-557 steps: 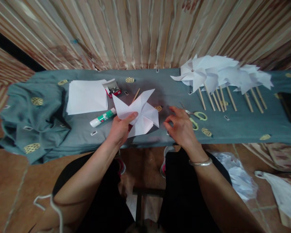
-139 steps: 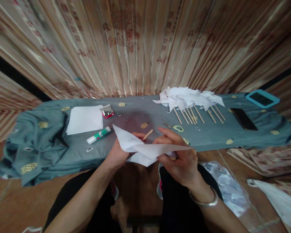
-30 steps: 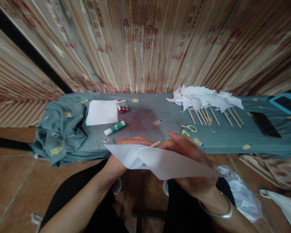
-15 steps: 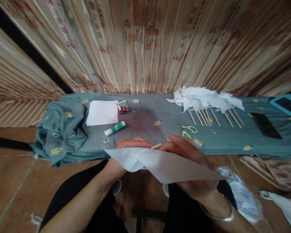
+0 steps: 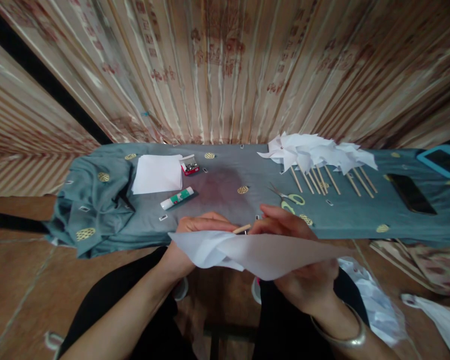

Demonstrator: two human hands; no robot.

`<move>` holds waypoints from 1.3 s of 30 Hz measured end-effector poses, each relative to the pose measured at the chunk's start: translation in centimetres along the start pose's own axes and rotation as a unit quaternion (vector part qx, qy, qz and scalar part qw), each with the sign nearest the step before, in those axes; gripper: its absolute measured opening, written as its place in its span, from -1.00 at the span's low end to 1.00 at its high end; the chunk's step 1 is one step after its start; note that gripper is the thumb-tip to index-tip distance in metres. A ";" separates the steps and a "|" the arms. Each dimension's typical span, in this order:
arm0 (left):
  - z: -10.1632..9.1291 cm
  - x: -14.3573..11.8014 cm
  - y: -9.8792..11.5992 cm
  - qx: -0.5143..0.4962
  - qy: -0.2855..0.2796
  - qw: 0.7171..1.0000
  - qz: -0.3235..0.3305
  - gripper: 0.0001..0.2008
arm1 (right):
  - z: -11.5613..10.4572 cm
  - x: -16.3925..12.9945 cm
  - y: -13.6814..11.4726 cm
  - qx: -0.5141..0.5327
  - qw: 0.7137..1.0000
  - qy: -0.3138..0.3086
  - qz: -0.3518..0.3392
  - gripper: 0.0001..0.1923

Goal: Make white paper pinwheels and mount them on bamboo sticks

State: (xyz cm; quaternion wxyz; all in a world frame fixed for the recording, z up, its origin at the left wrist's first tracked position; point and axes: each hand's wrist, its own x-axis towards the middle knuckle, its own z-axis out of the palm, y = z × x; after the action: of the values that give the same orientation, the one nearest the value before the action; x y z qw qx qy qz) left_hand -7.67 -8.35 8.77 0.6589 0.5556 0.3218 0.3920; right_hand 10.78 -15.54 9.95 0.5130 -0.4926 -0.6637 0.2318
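Note:
A white paper pinwheel [image 5: 258,252] is held up in front of me, above the near edge of the table, seen edge-on with its folded blades spread sideways. Behind it my left hand [image 5: 204,223] is closed around a wooden stick [image 5: 242,229], whose tip pokes out over the paper. A small metallic pin shows beside that tip. My right hand [image 5: 288,225] grips the pinwheel from the right, fingertips close to the pin. The paper covers much of both hands' fingers.
Along the cloth-covered table [image 5: 225,200] lie stacked white paper [image 5: 157,173], a red box of pins [image 5: 189,166], a glue stick [image 5: 177,198] and green-handled scissors [image 5: 290,199]. Farther right are several finished pinwheels [image 5: 318,152], a phone [image 5: 411,194] and a blue-framed device [image 5: 444,161].
The pinwheel has turned slightly and its blades have shifted a little to the right. The stick's tip has moved slightly, and both hands keep their hold.

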 end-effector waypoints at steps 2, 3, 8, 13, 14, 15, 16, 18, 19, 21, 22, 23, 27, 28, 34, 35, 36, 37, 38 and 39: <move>0.2 -0.1 0.3 0.013 0.013 1.000 -0.006 -0.69 | 0.1 0.1 0.0 0.013 0.999 0.013 0.027 -0.48; 0.3 -0.2 0.3 0.015 0.024 1.000 -0.013 -0.70 | 0.2 0.2 -0.1 0.017 0.999 0.023 0.041 -0.49; 0.9 -0.1 -0.2 0.036 0.083 0.994 -0.056 -0.76 | 0.8 1.1 0.5 0.060 0.988 0.065 0.129 -0.62; 1.0 0.6 -1.9 0.062 0.104 0.992 -0.022 -0.75 | 1.5 1.7 2.5 0.117 0.972 0.059 0.197 -0.57; 1.0 0.7 -2.2 0.056 0.107 0.992 -0.028 -0.75 | 1.6 1.8 2.8 0.125 0.969 0.060 0.206 -0.57; 0.9 0.7 -2.6 0.047 0.111 0.992 -0.039 -0.75 | 1.7 1.9 3.0 0.130 0.967 0.062 0.212 -0.59; 0.9 0.7 -2.9 0.039 0.117 0.991 -0.047 -0.75 | 1.7 2.0 3.2 0.133 0.965 0.062 0.216 -0.61; 0.9 0.8 -3.2 0.033 0.125 0.990 -0.056 -0.75 | 1.9 2.1 3.5 0.134 0.965 0.061 0.216 -0.66; 0.9 0.9 -3.4 0.035 0.128 0.990 -0.055 -0.75 | 2.0 2.2 3.6 0.136 0.965 0.060 0.215 -0.68; 0.9 1.0 -3.4 0.039 0.131 0.990 -0.046 -0.75 | 2.1 2.3 3.8 0.142 0.965 0.059 0.212 -0.71; 0.9 1.1 -3.4 0.038 0.132 0.990 -0.040 -0.75 | 2.2 2.3 3.9 0.148 0.964 0.062 0.212 -0.71; 0.9 1.1 -3.4 0.037 0.132 0.990 -0.036 -0.75 | 2.3 2.3 4.0 0.153 0.963 0.066 0.212 -0.71; 0.9 1.3 -3.3 0.036 0.132 0.990 -0.027 -0.75 | 2.5 2.3 4.4 0.151 0.964 0.067 0.207 -0.74; 0.9 1.4 -3.2 0.035 0.131 0.990 -0.029 -0.75 | 2.5 2.2 4.5 0.146 0.965 0.065 0.207 -0.75; 0.6 1.5 -3.3 0.045 0.129 0.990 -0.030 -0.76 | 2.4 2.0 4.7 0.121 0.970 0.053 0.203 -0.73; 0.6 1.5 -3.3 0.048 0.129 0.990 -0.027 -0.76 | 2.4 2.1 4.7 0.123 0.970 0.054 0.203 -0.70; 0.5 1.5 -3.3 0.049 0.129 0.990 -0.024 -0.77 | 2.4 2.1 4.8 0.125 0.970 0.053 0.201 -0.68; 0.5 1.5 -3.4 0.049 0.129 0.990 -0.023 -0.77 | 2.4 2.1 4.9 0.126 0.971 0.051 0.198 -0.68; 0.5 1.6 -3.4 0.047 0.129 0.990 -0.026 -0.77 | 2.5 2.1 5.1 0.124 0.972 0.046 0.195 -0.70; 0.5 1.6 -3.4 0.044 0.130 0.990 -0.030 -0.77 | 2.5 2.1 5.2 0.120 0.973 0.043 0.191 -0.74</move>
State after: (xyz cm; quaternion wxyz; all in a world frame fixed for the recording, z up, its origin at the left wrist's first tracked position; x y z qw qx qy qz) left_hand -5.97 -7.47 5.48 0.5977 0.5183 0.4386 0.4263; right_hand 10.70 -11.11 5.77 0.5426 -0.5543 -0.5023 0.3822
